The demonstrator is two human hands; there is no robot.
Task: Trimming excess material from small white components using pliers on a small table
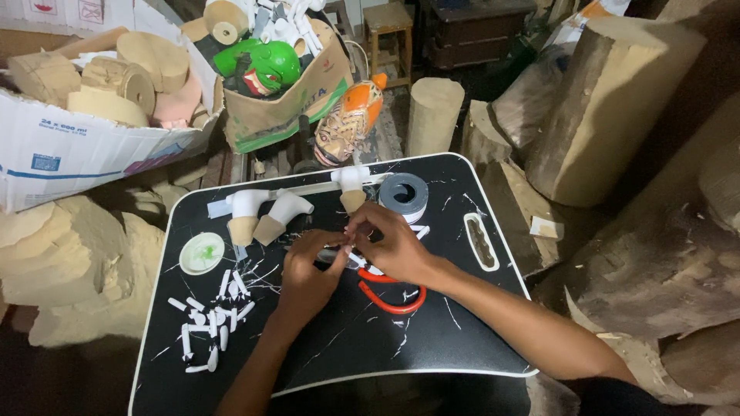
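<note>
While both hands meet mid-tray, the left hand (308,273) and right hand (389,246) pinch a small white piece (344,254) over red-handled scissors (389,296); the black lap tray (347,347) lies bare toward its near edge, white pegs (212,320) left.

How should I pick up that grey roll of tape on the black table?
Grip the grey tape roll across its outer rim, coming straight down from above. It seems to lie flat with its hole facing up, and its round sides look free, though a white-painted wooden piece stands close on its left.
</note>
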